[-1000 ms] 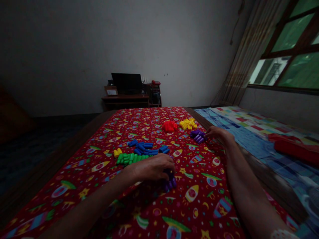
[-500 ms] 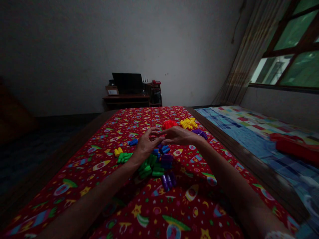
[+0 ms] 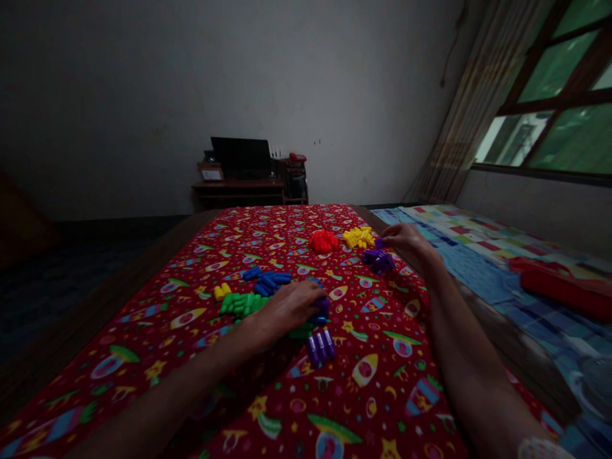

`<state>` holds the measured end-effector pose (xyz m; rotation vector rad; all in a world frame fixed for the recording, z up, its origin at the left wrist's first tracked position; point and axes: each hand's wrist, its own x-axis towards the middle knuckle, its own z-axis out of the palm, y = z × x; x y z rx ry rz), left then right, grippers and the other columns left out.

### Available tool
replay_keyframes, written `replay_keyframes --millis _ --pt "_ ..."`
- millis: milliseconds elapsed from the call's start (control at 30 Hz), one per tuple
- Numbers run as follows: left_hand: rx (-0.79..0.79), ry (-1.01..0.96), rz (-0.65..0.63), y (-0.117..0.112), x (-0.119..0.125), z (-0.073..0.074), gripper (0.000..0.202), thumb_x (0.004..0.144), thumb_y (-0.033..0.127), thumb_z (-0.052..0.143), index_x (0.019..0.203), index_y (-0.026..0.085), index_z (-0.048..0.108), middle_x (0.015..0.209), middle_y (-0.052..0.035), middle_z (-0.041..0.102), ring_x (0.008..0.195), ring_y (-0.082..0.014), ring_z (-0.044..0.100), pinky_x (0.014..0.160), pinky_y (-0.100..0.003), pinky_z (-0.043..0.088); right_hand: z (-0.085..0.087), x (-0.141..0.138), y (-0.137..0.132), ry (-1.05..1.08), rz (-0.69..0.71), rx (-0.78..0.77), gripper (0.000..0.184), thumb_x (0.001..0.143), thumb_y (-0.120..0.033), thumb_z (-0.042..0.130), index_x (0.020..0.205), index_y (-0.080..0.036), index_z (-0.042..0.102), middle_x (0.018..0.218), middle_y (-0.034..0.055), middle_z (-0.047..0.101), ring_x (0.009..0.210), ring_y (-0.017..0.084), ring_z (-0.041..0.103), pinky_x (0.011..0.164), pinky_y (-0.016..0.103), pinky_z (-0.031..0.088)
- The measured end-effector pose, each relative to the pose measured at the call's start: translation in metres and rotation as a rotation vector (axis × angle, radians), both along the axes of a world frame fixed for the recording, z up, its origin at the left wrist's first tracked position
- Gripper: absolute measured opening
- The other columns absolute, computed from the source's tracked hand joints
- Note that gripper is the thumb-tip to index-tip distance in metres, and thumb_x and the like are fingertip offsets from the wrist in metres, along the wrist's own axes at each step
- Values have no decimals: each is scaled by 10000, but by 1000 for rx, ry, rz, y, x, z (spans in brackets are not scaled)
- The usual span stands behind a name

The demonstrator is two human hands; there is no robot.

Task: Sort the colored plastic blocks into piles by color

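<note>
My right hand (image 3: 407,240) is at the far right edge of the red cloth, fingertips pinched on a purple plastic piece (image 3: 379,243). Just below it lies a heap of purple pieces (image 3: 377,260). Over the mixed pile, my left hand (image 3: 299,301) curls its fingers down on a purple plastic piece (image 3: 322,307), partly hidden by them. Around that hand are green pieces (image 3: 239,305), blue pieces (image 3: 268,280) and a row of purple pieces (image 3: 321,347). Two yellow pieces (image 3: 222,292) sit at the pile's left.
Farther back on the patterned cloth (image 3: 296,395) are a red heap (image 3: 324,241) and a yellow heap (image 3: 358,237). A bed with a checked cover (image 3: 449,255) adjoins on the right, bearing a red object (image 3: 564,293). A monitor (image 3: 241,157) stands by the wall.
My hands were together above the pile and have parted. The right moved right to the purple heap with a purple piece; the left came down onto the pile, uncovering blue pieces.
</note>
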<state>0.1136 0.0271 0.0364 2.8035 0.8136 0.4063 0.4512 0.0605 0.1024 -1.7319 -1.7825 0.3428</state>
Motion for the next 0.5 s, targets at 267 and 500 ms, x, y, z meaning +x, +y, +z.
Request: replay_keyframes --millis 267,500 --pt "-140 -154 136 2 5 20 170 815 259 566 898 208 706 853 -18 718 777 -171 646 696 -244 464 -30 19 17 68 -81 -178 218 628 -164 675 819 -121 774 765 56 741 676 164 640 610 220 456" --pt "-247 -359 259 8 4 19 224 753 401 646 838 213 731 799 -10 726 719 -172 639 625 -239 457 -5 -5 11 43 -47 7 241 755 -223 609 896 -108 766 821 78 743 741 169 654 664 227 470"
